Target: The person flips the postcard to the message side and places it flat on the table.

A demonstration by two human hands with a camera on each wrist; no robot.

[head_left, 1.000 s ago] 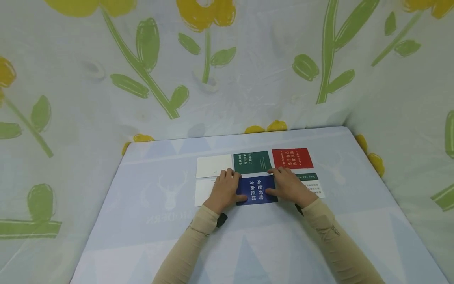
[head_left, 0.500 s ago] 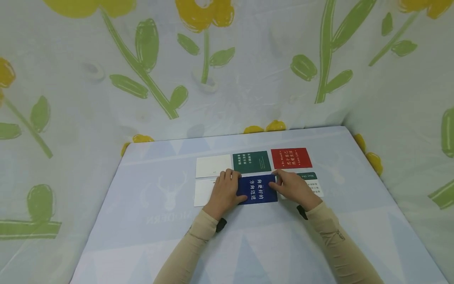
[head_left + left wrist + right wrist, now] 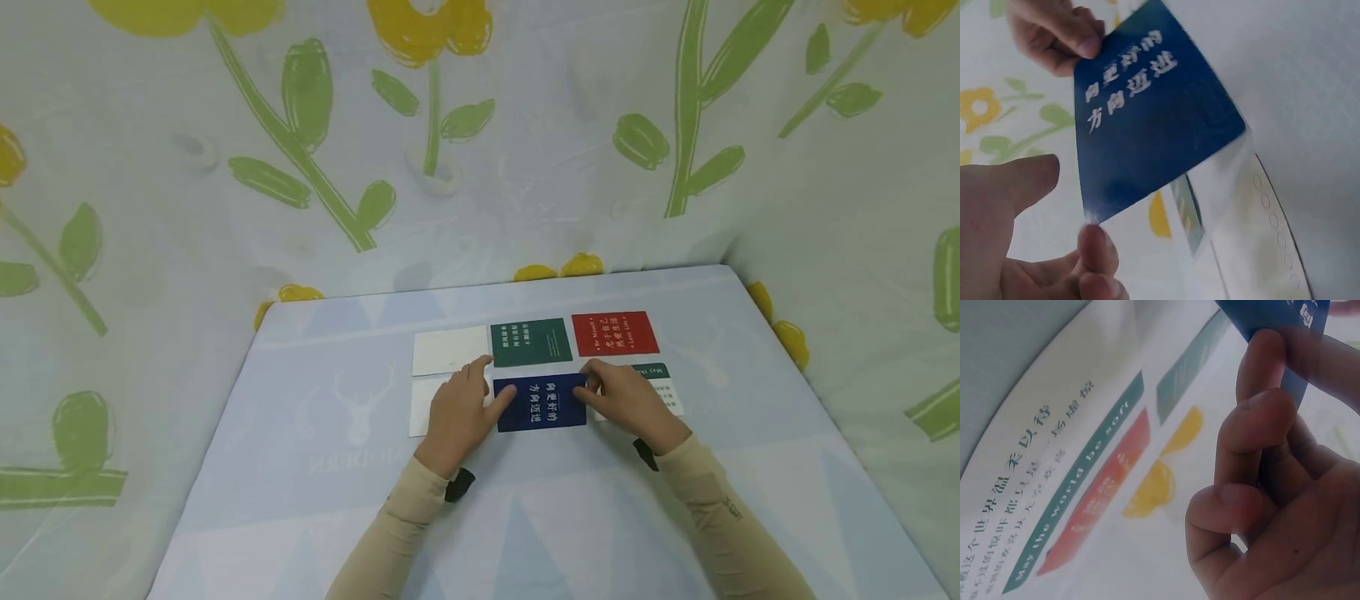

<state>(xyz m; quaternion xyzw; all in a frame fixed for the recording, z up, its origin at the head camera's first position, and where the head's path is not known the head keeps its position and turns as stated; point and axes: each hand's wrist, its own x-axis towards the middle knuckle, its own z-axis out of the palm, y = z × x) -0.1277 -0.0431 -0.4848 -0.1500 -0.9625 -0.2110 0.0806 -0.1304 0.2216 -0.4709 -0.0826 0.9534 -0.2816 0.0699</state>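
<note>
The right grip pinches the blue card, on the near side of the green card. The left grip is loose: the left wrist view shows its thumb apart from the blue card; the head view overlaps them.

The left grip has loosened on the blue card and drawn slightly left

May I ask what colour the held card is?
The card is dark blue, best seen in the left wrist view.
</note>
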